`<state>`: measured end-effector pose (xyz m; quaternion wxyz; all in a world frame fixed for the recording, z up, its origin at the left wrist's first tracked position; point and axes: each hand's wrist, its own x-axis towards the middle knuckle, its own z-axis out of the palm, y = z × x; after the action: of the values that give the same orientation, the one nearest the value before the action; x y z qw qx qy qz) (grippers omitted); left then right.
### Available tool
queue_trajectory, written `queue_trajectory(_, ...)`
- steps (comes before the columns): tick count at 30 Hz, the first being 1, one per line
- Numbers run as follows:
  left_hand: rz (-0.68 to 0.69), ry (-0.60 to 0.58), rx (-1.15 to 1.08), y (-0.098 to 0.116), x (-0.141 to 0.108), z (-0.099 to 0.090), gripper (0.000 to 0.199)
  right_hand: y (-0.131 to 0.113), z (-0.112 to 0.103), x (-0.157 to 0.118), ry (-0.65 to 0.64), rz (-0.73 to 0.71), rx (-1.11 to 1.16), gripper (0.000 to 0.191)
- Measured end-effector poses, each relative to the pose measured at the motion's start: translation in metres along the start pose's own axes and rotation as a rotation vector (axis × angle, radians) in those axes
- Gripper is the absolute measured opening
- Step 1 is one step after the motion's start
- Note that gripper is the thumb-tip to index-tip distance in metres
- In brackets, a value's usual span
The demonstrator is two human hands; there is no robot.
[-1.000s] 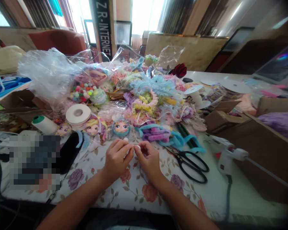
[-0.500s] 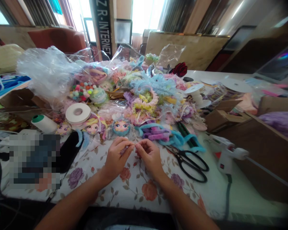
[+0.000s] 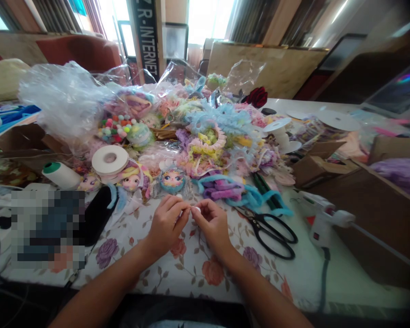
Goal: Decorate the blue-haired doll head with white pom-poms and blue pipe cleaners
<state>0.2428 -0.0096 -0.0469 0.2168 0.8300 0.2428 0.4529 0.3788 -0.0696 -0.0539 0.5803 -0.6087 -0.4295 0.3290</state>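
Note:
My left hand (image 3: 167,223) and my right hand (image 3: 214,228) meet fingertip to fingertip above the flowered cloth (image 3: 140,271). A small white piece (image 3: 197,210) shows in the pinch of my right hand; its kind is too small to tell. The left thumb and forefinger are pressed together against it or just beside it, and what they hold is hidden. Just beyond my hands sits a doll head with blue trim (image 3: 172,180). Black-handled scissors (image 3: 273,236) lie on the cloth to the right of my right hand.
Behind stand a ribbon roll (image 3: 110,160), a thread cone (image 3: 59,175) and another doll head (image 3: 130,181). Blue and purple fuzzy strips (image 3: 222,187) lie before a heap of lace (image 3: 222,118). At right are a glue gun (image 3: 323,218) and a cardboard box (image 3: 369,223).
The small white piece now shows between my right fingers, where it was hardly visible before. Both hands stay in nearly the same place, and the view has shifted very slightly.

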Motion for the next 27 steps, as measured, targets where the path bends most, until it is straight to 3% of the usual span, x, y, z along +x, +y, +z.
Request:
queue_trajectory(3, -0.045, 0.016, -0.021, 0.0014, 0.0006, 0.0006, 0.012, 0.0001, 0.0012, 0.0003, -0.03, 0.049, 0.065, 0.028)
queue_trajectory(10, -0.308, -0.048, -0.239, 0.007, 0.0055, -0.002, 0.018, -0.0018, 0.0007, 0.0021, -0.078, 0.148, 0.224, 0.033)
queue_trajectory(15, -0.325, -0.053, -0.316, 0.005, 0.0053, -0.0026, 0.015, -0.0015, -0.0006, 0.0026, -0.04, 0.121, 0.199, 0.031)
queue_trajectory(23, -0.221, -0.032, -0.183, 0.0005, 0.0007, 0.0012, 0.012, -0.001, -0.0005, -0.0023, 0.071, -0.088, -0.102, 0.019)
queue_trajectory(27, -0.229, -0.034, -0.175, 0.0034, 0.0024, 0.0023, 0.013, -0.0033, 0.0009, -0.0036, 0.057, -0.049, -0.062, 0.019)
